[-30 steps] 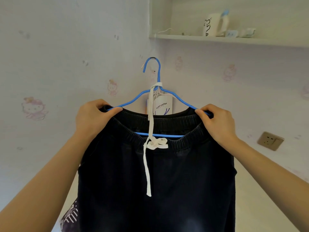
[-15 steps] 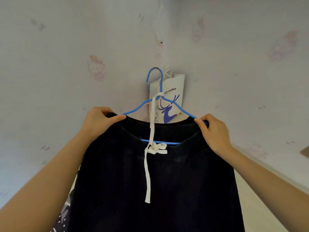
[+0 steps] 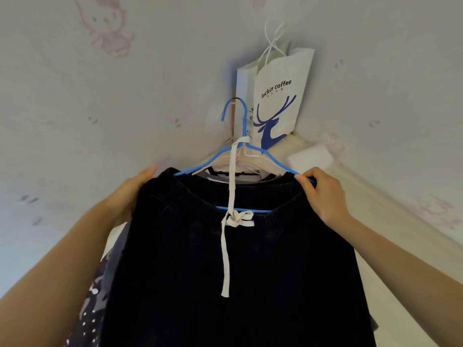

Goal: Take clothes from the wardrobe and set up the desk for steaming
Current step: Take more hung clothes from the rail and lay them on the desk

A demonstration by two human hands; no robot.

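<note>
Left grip: left hand (image 3: 130,194) clamps the waistband corner of the dark trousers (image 3: 238,271), thumb on top.
Right grip: right hand (image 3: 323,194) pinches the blue hanger (image 3: 240,156) end with the waistband.
Trousers: up on that hanger, front and centre before the wall corner.
Drawstring: white cord (image 3: 231,216) loops over the hanger neck, knotted below.
Behind: paper coffee bag (image 3: 278,96) hangs in the corner; patterned garment (image 3: 97,304) peeks out lower left.
</note>
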